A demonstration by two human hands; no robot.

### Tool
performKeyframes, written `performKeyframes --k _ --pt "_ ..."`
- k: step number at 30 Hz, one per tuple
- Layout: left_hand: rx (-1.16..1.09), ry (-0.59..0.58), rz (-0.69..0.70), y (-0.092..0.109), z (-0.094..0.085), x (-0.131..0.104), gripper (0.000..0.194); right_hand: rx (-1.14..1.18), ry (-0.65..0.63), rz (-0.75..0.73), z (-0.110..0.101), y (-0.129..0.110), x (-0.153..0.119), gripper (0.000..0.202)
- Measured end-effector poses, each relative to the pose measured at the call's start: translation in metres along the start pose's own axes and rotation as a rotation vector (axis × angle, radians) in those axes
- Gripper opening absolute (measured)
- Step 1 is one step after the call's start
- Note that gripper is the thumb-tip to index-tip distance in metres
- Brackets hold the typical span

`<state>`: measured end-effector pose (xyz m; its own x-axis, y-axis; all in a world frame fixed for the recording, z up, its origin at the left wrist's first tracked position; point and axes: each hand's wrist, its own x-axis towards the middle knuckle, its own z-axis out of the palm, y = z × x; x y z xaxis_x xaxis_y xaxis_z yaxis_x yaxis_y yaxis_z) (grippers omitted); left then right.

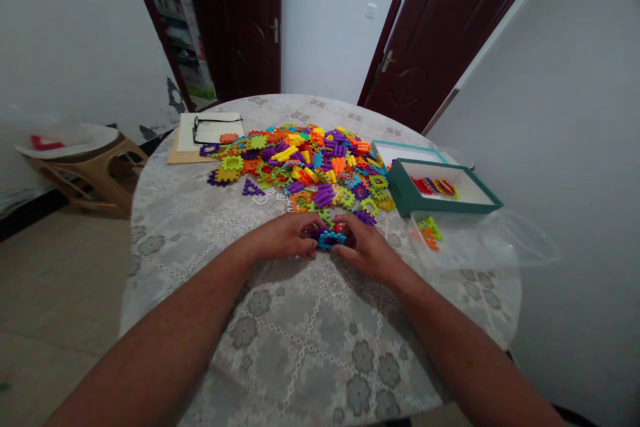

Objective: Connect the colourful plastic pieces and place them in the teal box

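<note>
Near the middle of the table, a small cluster of plastic pieces with a blue toothed frame at its front sits between my hands. My left hand grips the cluster's left side, its fingers curled. On the right side, my right hand closes on it with thumb and fingers. Bits of purple and red show behind the blue frame. Just beyond my hands lies a large heap of colourful toothed pieces in purple, orange, green, yellow and blue.
A green box with a few pieces inside stands right of the heap, before a clear plastic container. Black-framed glasses rest on papers at the back left. A patterned cloth covers the round table. A stool stands left.
</note>
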<state>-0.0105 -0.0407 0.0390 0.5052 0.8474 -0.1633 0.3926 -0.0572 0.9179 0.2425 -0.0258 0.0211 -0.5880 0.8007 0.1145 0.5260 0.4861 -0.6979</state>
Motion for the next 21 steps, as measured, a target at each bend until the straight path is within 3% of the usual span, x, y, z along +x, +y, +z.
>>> performKeyframes --k 4,9,13,17,21 --pt "0.012 -0.007 -0.034 -0.001 0.002 0.001 0.038 0.008 0.023 -0.051 0.006 -0.005 0.000 0.058" --pt "0.085 0.032 -0.015 -0.003 -0.002 -0.001 0.023 0.025 0.101 -0.131 0.002 -0.003 0.003 0.034" --pt "0.255 0.108 0.042 -0.003 -0.013 -0.004 0.024 -0.165 0.248 -0.158 0.008 0.012 0.014 0.030" --pt "0.329 0.147 0.095 -0.005 -0.019 -0.005 0.024 -0.347 0.214 -0.108 0.022 0.018 0.024 0.041" --pt "0.325 0.142 0.090 -0.007 -0.016 -0.003 0.021 -0.357 0.204 -0.108 0.028 0.017 0.026 0.046"
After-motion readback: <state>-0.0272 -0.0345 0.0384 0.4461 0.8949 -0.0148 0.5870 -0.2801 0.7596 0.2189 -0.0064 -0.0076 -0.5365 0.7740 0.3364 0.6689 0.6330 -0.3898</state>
